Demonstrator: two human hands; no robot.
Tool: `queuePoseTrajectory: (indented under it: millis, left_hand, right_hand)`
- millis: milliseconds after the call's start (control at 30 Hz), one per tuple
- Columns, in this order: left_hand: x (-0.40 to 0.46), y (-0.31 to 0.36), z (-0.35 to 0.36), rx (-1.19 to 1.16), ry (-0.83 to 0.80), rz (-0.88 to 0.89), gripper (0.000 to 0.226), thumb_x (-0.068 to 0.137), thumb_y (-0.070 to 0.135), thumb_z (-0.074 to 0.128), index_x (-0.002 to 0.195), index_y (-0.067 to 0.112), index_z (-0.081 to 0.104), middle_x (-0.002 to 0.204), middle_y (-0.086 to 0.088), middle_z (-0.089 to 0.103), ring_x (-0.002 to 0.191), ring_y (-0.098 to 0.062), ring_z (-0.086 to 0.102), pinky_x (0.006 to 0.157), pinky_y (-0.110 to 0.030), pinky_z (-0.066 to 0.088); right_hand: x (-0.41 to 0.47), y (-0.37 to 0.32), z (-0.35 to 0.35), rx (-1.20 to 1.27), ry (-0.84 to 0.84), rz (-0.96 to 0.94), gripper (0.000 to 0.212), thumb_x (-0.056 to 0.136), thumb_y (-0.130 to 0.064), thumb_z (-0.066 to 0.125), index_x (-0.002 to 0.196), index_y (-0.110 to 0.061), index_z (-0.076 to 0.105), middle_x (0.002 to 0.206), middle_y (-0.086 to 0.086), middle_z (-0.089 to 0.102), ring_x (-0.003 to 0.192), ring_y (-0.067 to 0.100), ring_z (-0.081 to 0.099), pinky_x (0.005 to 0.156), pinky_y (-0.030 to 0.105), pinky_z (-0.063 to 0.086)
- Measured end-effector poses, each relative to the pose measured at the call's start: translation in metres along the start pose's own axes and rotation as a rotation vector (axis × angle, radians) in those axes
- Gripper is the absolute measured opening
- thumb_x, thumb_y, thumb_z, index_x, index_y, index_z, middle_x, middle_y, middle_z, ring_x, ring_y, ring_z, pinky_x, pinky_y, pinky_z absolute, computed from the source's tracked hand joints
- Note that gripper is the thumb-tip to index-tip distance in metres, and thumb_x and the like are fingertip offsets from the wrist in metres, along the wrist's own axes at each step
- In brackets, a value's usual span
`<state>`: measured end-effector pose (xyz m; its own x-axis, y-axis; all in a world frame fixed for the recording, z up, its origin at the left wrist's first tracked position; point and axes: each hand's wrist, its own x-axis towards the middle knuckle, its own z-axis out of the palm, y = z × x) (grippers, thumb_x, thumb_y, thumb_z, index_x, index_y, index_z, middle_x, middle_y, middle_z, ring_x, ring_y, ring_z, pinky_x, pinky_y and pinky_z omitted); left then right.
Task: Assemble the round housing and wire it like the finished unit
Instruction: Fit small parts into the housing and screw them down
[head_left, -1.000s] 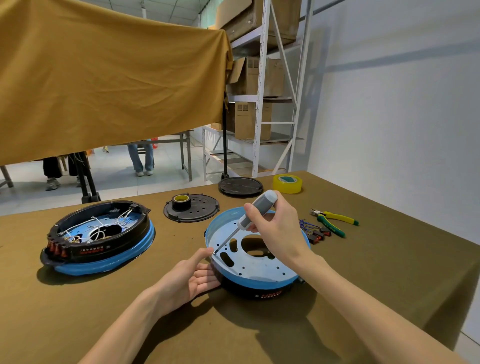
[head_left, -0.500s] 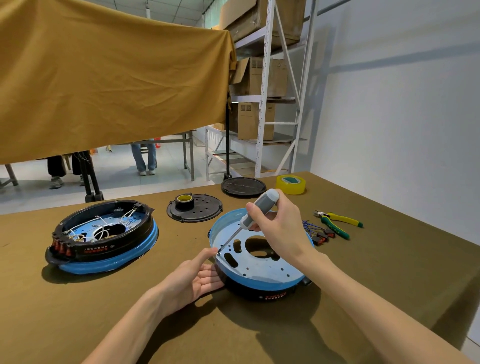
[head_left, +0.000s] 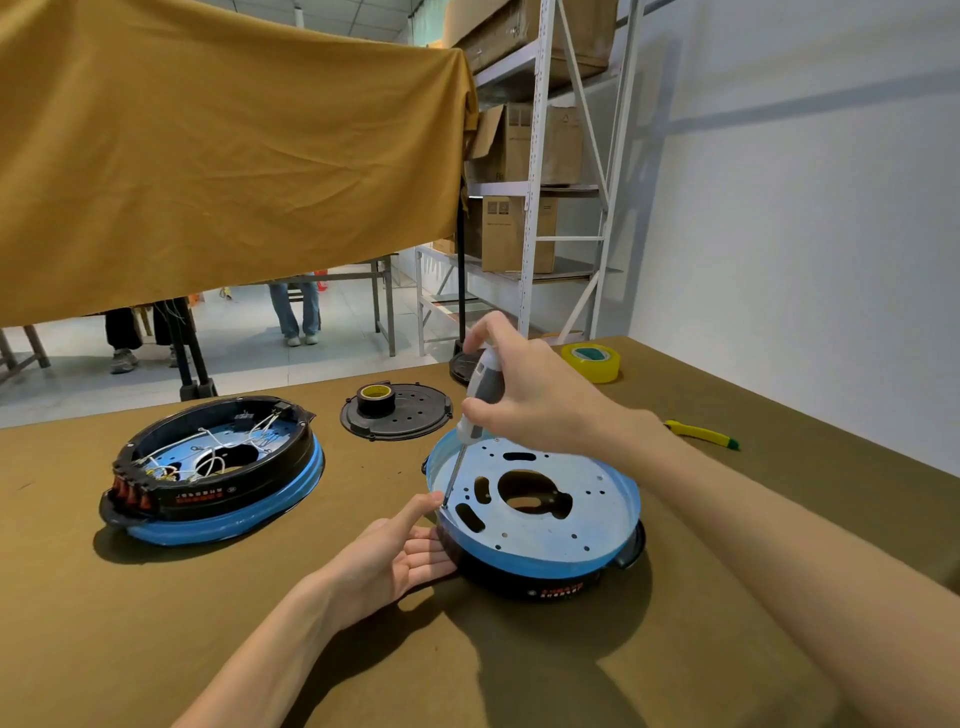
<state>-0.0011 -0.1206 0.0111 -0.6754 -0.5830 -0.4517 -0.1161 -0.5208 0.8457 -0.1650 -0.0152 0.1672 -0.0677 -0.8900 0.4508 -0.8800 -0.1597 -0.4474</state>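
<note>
The round housing (head_left: 566, 525), a blue perforated plate over a black ring, sits on the table in front of me. My right hand (head_left: 530, 400) grips a grey-handled screwdriver (head_left: 480, 397), nearly upright, its tip on the plate's left edge. My left hand (head_left: 395, 553) rests against the housing's left side, fingers loosely extended, the thumb touching the rim beside the tip. The finished unit (head_left: 213, 473), with white wires inside its black ring, stands at the left.
A black disc (head_left: 410, 415) carrying a roll of black tape (head_left: 376, 397) lies behind the housing. Yellow tape (head_left: 592, 361) and a yellow-green plier handle (head_left: 701, 434) lie at the right. A second black disc is partly hidden behind my right hand. Shelving stands beyond the table.
My right hand has raised the screwdriver handle from a slant to nearly upright, with the tip staying at the plate's left edge. My left hand stays put.
</note>
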Motion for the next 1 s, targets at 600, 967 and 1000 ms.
queuePoseTrajectory:
  millis: [600, 967, 1000]
  left_hand:
    - [0.004, 0.003, -0.008, 0.070, -0.064, -0.064, 0.086, 0.064, 0.049, 0.085, 0.124, -0.006, 0.057, 0.108, -0.025, 0.075, 0.100, -0.034, 0.075, 0.073, -0.035, 0.064]
    - [0.007, 0.001, -0.006, 0.116, -0.039, -0.045, 0.093, 0.055, 0.055, 0.084, 0.121, -0.005, 0.060, 0.106, -0.023, 0.076, 0.098, -0.032, 0.076, 0.076, -0.035, 0.064]
    - [0.008, 0.001, -0.006, 0.126, -0.032, -0.038, 0.094, 0.053, 0.056, 0.084, 0.120, -0.005, 0.061, 0.105, -0.022, 0.076, 0.097, -0.031, 0.076, 0.077, -0.035, 0.064]
  right_hand:
    - [0.071, -0.026, -0.008, -0.261, -0.362, 0.048, 0.036, 0.095, -0.029, 0.065, 0.123, -0.019, 0.045, 0.079, 0.005, 0.069, 0.050, 0.013, 0.067, 0.042, 0.026, 0.051]
    - [0.072, -0.022, -0.011, -0.488, -0.333, 0.013, 0.037, 0.101, -0.047, 0.055, 0.110, -0.012, 0.061, 0.075, 0.006, 0.074, 0.046, 0.013, 0.068, 0.047, 0.028, 0.054]
    - [0.072, -0.022, -0.010, -0.503, -0.332, 0.011, 0.041, 0.101, -0.051, 0.054, 0.112, -0.013, 0.061, 0.078, 0.006, 0.074, 0.050, 0.014, 0.069, 0.049, 0.030, 0.056]
